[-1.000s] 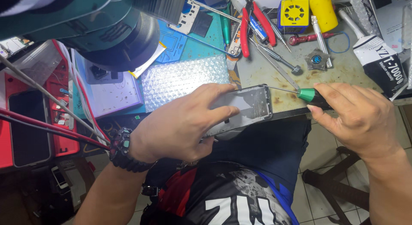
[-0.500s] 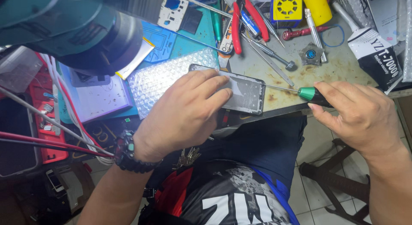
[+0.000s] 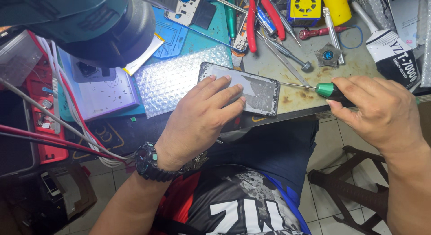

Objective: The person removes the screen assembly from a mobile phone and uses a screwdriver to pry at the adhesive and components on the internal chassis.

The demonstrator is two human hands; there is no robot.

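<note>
Phone (image 3: pixel 251 89) now flat under left hand (image 3: pixel 197 120)

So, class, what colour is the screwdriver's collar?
Green, on the screwdriver in the right hand; head view.

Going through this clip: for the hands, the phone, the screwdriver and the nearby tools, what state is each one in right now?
left hand: pressing flat on the phone
phone: lying flat on the bench, part covered by fingers
right hand: gripping the screwdriver
screwdriver: held level, tip at the phone's right edge
red pliers: lying unused, handles apart
bubble wrap: spread flat under the phone's left end
</note>
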